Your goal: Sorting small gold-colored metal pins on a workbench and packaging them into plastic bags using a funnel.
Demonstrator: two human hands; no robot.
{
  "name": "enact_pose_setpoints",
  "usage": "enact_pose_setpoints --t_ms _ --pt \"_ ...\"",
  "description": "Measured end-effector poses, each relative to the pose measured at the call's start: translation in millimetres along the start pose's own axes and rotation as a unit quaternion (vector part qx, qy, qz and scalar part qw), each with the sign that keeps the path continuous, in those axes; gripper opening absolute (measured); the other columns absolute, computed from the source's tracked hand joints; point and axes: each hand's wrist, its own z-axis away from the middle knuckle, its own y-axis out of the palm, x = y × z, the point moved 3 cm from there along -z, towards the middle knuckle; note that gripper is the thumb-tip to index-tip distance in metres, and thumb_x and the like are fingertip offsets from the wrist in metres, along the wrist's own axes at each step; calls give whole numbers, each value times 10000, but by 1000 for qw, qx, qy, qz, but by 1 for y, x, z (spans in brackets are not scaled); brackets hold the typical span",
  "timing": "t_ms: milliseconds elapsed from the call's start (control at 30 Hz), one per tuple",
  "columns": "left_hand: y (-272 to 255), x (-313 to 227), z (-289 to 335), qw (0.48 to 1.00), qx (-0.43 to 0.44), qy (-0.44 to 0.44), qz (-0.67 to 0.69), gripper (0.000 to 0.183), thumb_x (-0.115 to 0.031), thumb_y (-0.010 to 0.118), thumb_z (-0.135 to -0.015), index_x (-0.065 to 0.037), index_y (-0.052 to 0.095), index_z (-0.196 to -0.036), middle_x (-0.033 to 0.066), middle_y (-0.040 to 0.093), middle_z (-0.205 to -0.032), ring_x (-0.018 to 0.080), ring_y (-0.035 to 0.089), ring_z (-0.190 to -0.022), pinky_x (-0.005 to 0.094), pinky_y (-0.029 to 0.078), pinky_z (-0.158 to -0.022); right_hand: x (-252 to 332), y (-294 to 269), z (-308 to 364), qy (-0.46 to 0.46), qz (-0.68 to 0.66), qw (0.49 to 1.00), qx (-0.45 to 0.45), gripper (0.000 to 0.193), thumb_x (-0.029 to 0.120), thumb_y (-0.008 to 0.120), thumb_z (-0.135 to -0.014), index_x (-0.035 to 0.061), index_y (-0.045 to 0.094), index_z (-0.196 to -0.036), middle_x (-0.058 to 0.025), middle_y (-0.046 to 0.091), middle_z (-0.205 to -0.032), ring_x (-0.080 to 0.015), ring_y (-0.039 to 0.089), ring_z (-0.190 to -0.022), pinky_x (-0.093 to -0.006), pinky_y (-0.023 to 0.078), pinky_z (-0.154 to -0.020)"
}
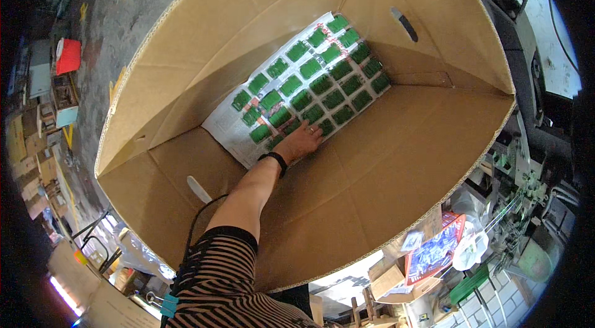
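My left hand [300, 143], with a dark wristband and a ring, reaches down into a large cardboard box [372, 185]. Its fingers are a little apart and touch or hover just over the near edge of a layer of green pieces; I see nothing held in them. The small rectangular green bundles [310, 68] lie in neat rows at the bottom of the box. Under them is a whitish printed sheet [226, 120], bare along its left end. The hand covers part of the nearest row. My right hand is not in view.
Tall box walls with hand slots [404, 24] surround the bundles. A dark cable [201, 211] runs along my striped sleeve. Outside stand a red container [68, 56] at the left and an orange-red crate of blue pieces [436, 250] at the lower right.
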Motion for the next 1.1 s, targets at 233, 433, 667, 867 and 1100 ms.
enact_pose_setpoints --t_ms 233,433,667,867,1100 --pt "13 7 0 999 -24 47 -4 234 -103 519 -805 -67 622 -1012 103 542 -1174 259 495 -1142 493 288 -1053 -7 15 1 18 -31 999 14 286 137 629 -806 9 565 -1054 -180 636 -821 -271 647 -676 -400 536 -607" --pt "19 4 4 999 -39 28 -18 208 -101 536 -784 -96 647 -960 81 535 -1161 229 492 -1130 518 279 -1057 -12 27 3 32 -61 997 23 293 139 627 -810 8 560 -1064 -184 636 -826 -272 648 -679 -403 537 -608" --pt "15 4 9 995 -95 3 -7 186 -116 531 -785 -89 647 -928 69 537 -1112 224 491 -1107 507 290 -1055 -17 41 1 50 -95 994 33 302 141 625 -815 6 554 -1075 -188 636 -832 -272 650 -681 -405 539 -610" --pt "25 9 14 993 -118 5 -17 186 -119 520 -789 -71 621 -937 77 536 -1125 227 478 -1135 484 312 -1038 -19 52 -1 66 -120 989 51 310 143 623 -818 4 549 -1085 -191 635 -838 -272 651 -684 -408 540 -611" --pt "17 6 8 995 -94 -1 -14 225 -115 514 -794 -82 606 -997 89 537 -1129 238 474 -1146 472 304 -1038 -25 58 -2 82 -153 983 61 319 145 621 -823 2 544 -1097 -196 635 -844 -273 652 -687 -410 542 -612"
